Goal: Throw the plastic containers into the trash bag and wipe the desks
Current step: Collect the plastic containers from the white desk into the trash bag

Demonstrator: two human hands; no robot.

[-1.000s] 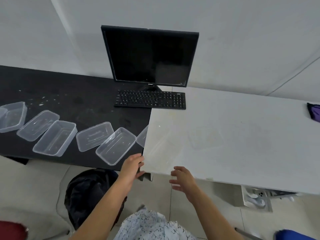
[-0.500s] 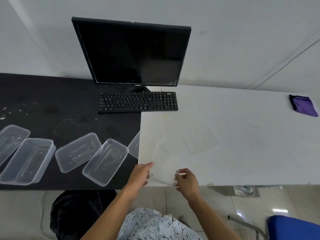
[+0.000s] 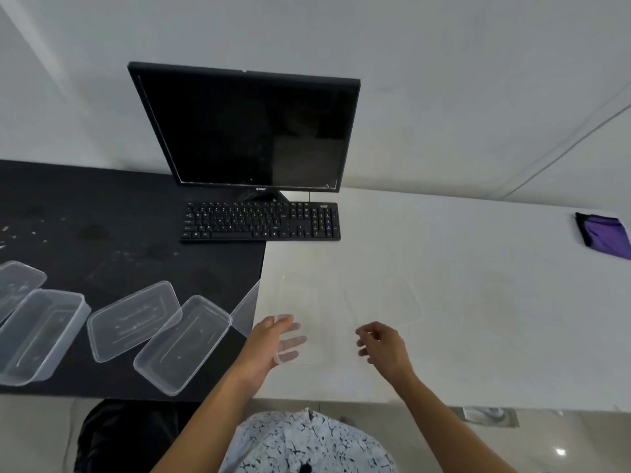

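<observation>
Head view looked down on a white desk butted against a black desk on its left. The left hand grasped a clear container at the white desk's near-left corner, its fingers showing through the left wall. The container's long axis ran near to far. The right hand hovered with curled fingers beside a faint clear lid whose long axis ran left to right; whether it touched the lid could not be judged. Several more containers lay angled on the black desk, with a black trash bag below and a purple cloth at the far right.
</observation>
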